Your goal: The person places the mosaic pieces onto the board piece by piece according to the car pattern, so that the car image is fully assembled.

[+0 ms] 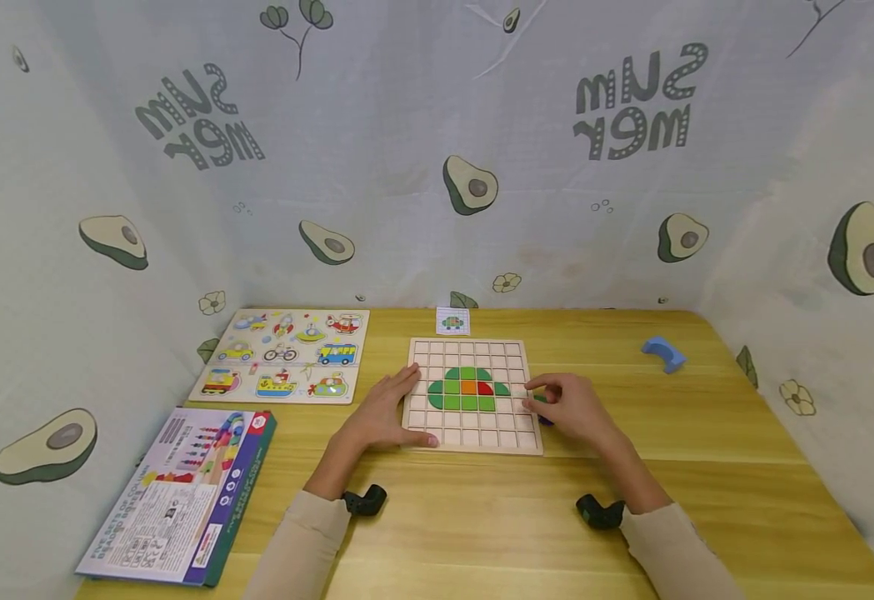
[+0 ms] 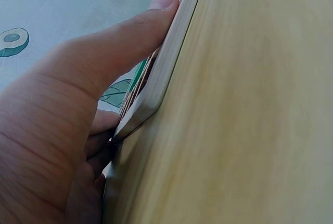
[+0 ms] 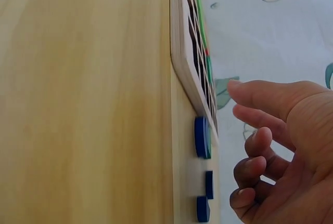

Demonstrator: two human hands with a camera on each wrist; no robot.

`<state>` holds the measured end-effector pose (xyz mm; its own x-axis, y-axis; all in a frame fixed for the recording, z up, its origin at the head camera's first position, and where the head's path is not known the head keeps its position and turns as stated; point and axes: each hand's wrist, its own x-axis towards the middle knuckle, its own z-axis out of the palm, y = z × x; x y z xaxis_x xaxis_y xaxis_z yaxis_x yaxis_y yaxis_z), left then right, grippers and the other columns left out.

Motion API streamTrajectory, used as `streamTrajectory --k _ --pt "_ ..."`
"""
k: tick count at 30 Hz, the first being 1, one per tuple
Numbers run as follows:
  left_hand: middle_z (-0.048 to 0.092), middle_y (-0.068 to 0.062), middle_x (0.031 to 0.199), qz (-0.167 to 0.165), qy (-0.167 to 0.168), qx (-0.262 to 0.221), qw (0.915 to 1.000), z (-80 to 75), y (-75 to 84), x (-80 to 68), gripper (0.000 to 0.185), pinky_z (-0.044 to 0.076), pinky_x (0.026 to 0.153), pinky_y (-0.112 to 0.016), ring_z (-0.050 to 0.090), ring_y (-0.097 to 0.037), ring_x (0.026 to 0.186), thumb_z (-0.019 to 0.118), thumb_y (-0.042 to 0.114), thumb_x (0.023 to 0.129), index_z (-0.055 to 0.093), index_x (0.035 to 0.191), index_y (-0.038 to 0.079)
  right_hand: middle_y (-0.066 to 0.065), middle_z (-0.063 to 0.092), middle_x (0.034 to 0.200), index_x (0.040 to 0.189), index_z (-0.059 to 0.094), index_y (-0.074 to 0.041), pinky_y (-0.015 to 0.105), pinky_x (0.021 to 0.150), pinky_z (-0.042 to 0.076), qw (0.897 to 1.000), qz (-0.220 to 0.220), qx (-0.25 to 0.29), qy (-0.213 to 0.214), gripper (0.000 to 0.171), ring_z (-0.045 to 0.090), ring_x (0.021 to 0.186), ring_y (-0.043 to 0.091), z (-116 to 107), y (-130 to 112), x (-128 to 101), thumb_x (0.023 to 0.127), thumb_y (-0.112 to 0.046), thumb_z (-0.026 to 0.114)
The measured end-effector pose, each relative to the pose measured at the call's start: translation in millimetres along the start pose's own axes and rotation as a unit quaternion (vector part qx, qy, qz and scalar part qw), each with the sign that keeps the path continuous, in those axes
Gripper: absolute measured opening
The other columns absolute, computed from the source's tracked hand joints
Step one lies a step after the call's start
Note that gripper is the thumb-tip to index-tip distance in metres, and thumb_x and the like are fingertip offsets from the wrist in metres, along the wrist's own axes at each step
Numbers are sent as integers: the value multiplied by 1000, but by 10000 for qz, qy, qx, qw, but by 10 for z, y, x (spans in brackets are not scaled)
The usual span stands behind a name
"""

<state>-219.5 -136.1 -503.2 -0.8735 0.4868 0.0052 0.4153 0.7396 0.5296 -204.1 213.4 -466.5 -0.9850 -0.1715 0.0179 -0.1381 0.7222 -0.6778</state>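
A square wooden grid board (image 1: 474,437) lies on the table, with green, orange and red pieces set in its middle cells as a rounded shape. My left hand (image 1: 387,410) spreads round its near left corner, the thumb resting along the near edge and the fingers at the left side. Over the board's right edge is my right hand (image 1: 573,406), thumb and index finger apart with nothing between them, the other fingers loosely bent. Below it, beside the board, stand a blue piece with a green top (image 3: 202,137) and small blue pieces (image 3: 203,209), mostly hidden in the head view.
Behind the board lies a small picture card (image 1: 453,322) showing a similar shape on a grid. A vehicle puzzle board (image 1: 257,340) and a boxed toy set (image 1: 174,500) occupy the left side. A blue arch-shaped block (image 1: 664,353) sits at the far right.
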Motion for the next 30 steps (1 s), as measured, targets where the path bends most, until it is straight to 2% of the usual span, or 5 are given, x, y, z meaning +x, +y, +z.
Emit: streamTrajectory --k 13,21,24,30 --pt "19 0 174 -89 -30 16 10000 4 -17 9 121 13 132 -47 18 -23 161 81 67 72 27 164 11 0 48 67 114 77 -5 28 58 34 9997 -178 -177 34 24 40 60 14 -112 233 -20 96 -20 75" --pt "19 -1 174 -23 -11 -38 10000 8 -20 7 121 15 132 -47 19 -24 160 82 66 72 27 164 10 0 52 67 112 78 -5 25 55 35 9990 -50 -418 -132 21 44 59 14 -175 305 -8 98 -19 71" --pt "19 0 174 -13 -24 23 10000 11 -22 9 121 15 132 -46 19 -24 160 81 67 72 27 164 10 0 53 66 114 77 -4 25 55 35 9988 -48 -457 -171 23 44 58 13 -194 336 -3 99 -19 69" --pt "18 0 174 -26 -69 26 10000 6 -17 14 121 14 132 -46 18 -24 161 81 66 73 26 164 10 0 54 65 121 74 -4 25 52 37 9987 -53 -414 -306 34 46 57 13 -221 384 -29 95 -27 75"
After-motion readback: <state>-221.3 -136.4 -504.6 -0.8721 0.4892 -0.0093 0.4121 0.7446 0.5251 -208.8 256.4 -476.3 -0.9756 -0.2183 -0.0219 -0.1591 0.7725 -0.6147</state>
